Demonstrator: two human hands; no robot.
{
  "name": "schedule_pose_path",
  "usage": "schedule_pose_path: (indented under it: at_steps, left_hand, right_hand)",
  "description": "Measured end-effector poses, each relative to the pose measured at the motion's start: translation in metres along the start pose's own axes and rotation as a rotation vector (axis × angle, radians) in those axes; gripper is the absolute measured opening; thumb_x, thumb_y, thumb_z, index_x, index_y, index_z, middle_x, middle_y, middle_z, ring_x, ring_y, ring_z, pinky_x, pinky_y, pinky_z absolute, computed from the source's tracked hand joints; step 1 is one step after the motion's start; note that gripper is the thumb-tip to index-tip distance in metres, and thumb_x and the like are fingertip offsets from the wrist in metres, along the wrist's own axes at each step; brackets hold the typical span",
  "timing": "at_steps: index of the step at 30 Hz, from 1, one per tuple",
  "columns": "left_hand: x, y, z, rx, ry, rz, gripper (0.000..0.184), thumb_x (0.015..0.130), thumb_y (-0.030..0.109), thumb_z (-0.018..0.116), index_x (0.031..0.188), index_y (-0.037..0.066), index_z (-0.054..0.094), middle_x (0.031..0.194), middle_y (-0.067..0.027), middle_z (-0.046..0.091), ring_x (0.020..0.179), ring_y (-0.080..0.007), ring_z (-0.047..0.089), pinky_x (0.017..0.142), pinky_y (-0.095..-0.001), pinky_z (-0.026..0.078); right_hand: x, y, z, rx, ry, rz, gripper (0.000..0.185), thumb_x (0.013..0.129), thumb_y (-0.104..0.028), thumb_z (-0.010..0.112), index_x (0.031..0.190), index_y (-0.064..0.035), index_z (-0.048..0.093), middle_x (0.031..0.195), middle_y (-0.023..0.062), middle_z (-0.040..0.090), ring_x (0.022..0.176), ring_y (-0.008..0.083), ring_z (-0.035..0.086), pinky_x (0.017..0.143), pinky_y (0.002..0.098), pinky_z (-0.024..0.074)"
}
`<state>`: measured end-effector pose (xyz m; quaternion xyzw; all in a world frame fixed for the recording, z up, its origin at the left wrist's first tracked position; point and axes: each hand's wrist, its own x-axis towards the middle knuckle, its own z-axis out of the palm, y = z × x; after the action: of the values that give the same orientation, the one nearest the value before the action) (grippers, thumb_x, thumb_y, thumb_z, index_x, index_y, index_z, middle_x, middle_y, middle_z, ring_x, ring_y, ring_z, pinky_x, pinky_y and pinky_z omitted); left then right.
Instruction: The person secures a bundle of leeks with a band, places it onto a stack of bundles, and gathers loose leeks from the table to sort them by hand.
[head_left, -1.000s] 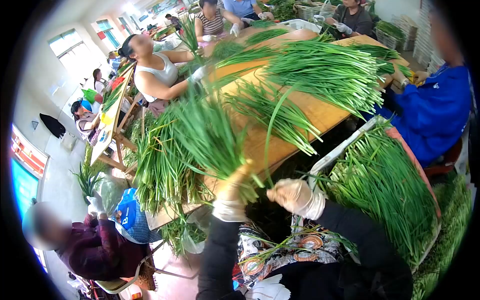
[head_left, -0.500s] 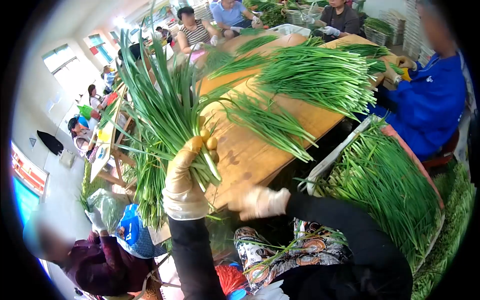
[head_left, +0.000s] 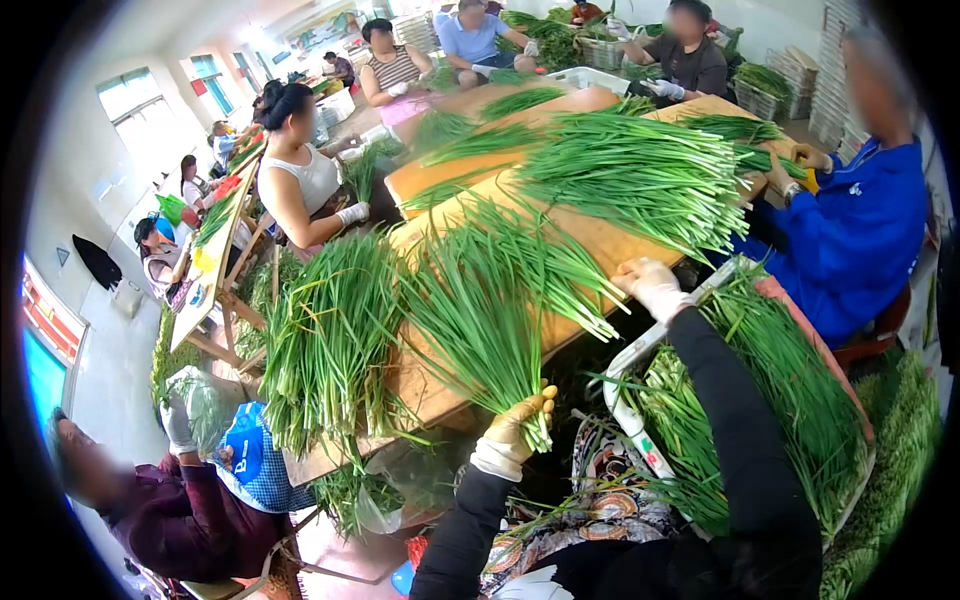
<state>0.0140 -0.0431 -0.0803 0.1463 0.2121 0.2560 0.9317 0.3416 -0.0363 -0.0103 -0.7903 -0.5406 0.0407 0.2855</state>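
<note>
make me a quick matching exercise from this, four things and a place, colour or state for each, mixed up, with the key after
Column one
1. left hand
2. right hand
3. table
4. crate

Column two
A. orange-brown, with green bunches lying on it
B. full of greens, with a whitish rim on its near side
C. closed around the pale ends of a bunch of green stalks
D. close to the stem ends of a smaller bunch

Right pairs: 1-C, 2-D, 3-A, 4-B
</note>
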Motion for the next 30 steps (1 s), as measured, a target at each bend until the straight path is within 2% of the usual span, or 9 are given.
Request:
schedule_pose_path:
  at_steps: [3, 6, 8, 11, 13, 15, 23, 25, 30]
  left_hand:
    - [-0.006, 0.011, 0.014, 0.031, 0.019, -0.046, 0.038, 0.080, 0.011, 0.057, 0.114, 0.000, 0.044, 0.095, -0.0084, 0.059, 0.073, -0.0145, 0.057, 0.063, -0.0251, 0.049]
    - [-0.019, 0.021, 0.027, -0.120, -0.141, 0.064, 0.039, 0.083, 0.017, 0.055, 0.117, 0.003, 0.043, 0.069, 0.0016, 0.047, 0.056, -0.0071, 0.044, 0.055, -0.0208, 0.041]
    - [-0.020, 0.019, 0.027, -0.187, -0.185, 0.166, 0.037, 0.083, 0.017, 0.055, 0.116, 0.004, 0.043, 0.069, 0.0012, 0.048, 0.056, -0.0074, 0.045, 0.055, -0.0212, 0.041]
    - [-0.018, 0.016, 0.036, -0.225, -0.153, 0.294, 0.032, 0.083, 0.016, 0.054, 0.113, 0.005, 0.045, 0.070, 0.0005, 0.050, 0.058, -0.0084, 0.048, 0.057, -0.0222, 0.043]
    - [-0.006, 0.010, 0.026, -0.202, -0.047, 0.251, 0.028, 0.082, 0.013, 0.055, 0.109, 0.006, 0.049, 0.090, -0.0045, 0.060, 0.067, -0.0089, 0.054, 0.056, -0.0227, 0.047]
    - [-0.005, 0.006, 0.035, -0.141, 0.127, 0.194, 0.027, 0.081, 0.012, 0.056, 0.107, 0.006, 0.051, 0.100, -0.0066, 0.059, 0.073, -0.0101, 0.057, 0.056, -0.0232, 0.048]
    - [-0.003, -0.009, 0.006, -0.036, 0.112, 0.157, 0.016, 0.079, 0.011, 0.059, 0.093, 0.003, 0.056, 0.084, -0.0052, 0.060, 0.071, -0.0163, 0.059, 0.061, -0.0277, 0.050]
    - [-0.008, -0.007, 0.009, -0.053, 0.088, 0.118, 0.016, 0.079, 0.013, 0.059, 0.091, 0.003, 0.056, 0.083, -0.0055, 0.060, 0.069, -0.0164, 0.059, 0.059, -0.0271, 0.050]
    - [-0.003, -0.014, -0.008, 0.002, -0.018, 0.121, 0.021, 0.078, 0.011, 0.059, 0.095, -0.001, 0.056, 0.087, -0.0076, 0.060, 0.075, -0.0177, 0.059, 0.063, -0.0288, 0.050]
  right_hand:
    - [0.008, -0.017, 0.022, -0.151, -0.159, 0.000, 0.028, 0.074, -0.032, 0.057, 0.088, -0.0075, 0.061, 0.090, 0.0127, 0.058, 0.087, 0.0275, 0.054, 0.081, 0.0358, 0.0409]
    - [0.016, -0.023, 0.023, -0.058, -0.033, -0.069, 0.027, 0.075, -0.029, 0.057, 0.086, -0.0037, 0.056, 0.086, 0.0152, 0.058, 0.081, 0.0293, 0.055, 0.075, 0.0391, 0.0423]
    - [0.005, -0.056, -0.002, 0.520, -0.004, 0.119, 0.024, 0.078, -0.024, 0.057, 0.083, -0.0014, 0.052, 0.080, 0.0158, 0.057, 0.074, 0.0278, 0.056, 0.065, 0.0363, 0.0436]
    - [-0.040, -0.092, -0.015, 0.588, 0.082, -0.158, 0.022, 0.077, -0.022, 0.061, 0.084, -0.0049, 0.050, 0.074, 0.0086, 0.058, 0.058, 0.0151, 0.054, 0.054, 0.0279, 0.0436]
    - [-0.075, -0.109, -0.004, 0.949, -0.384, 0.056, 0.023, 0.076, -0.020, 0.064, 0.084, -0.0057, 0.048, 0.072, 0.0043, 0.057, 0.052, 0.0089, 0.050, 0.049, 0.0230, 0.0426]
    - [-0.103, -0.115, 0.016, 1.062, -0.488, 0.130, 0.025, 0.075, -0.018, 0.066, 0.085, -0.0044, 0.048, 0.071, 0.0026, 0.055, 0.052, 0.0060, 0.048, 0.047, 0.0201, 0.0419]
    - [-0.156, -0.130, 0.044, 0.843, -0.438, -0.007, 0.029, 0.071, -0.018, 0.070, 0.084, -0.0060, 0.046, 0.065, -0.0031, 0.047, 0.054, 0.0040, 0.042, 0.049, 0.0188, 0.0376]
    - [-0.153, -0.129, 0.043, 0.934, -0.643, 0.153, 0.031, 0.070, -0.018, 0.071, 0.085, -0.0059, 0.046, 0.064, -0.0024, 0.048, 0.053, 0.0042, 0.043, 0.048, 0.0186, 0.0370]
    - [-0.143, -0.130, 0.045, 1.039, -0.827, 0.151, 0.037, 0.083, -0.043, 0.049, 0.071, -0.0075, 0.051, 0.056, -0.0036, 0.046, 0.047, 0.0058, 0.044, 0.044, 0.0204, 0.0364]
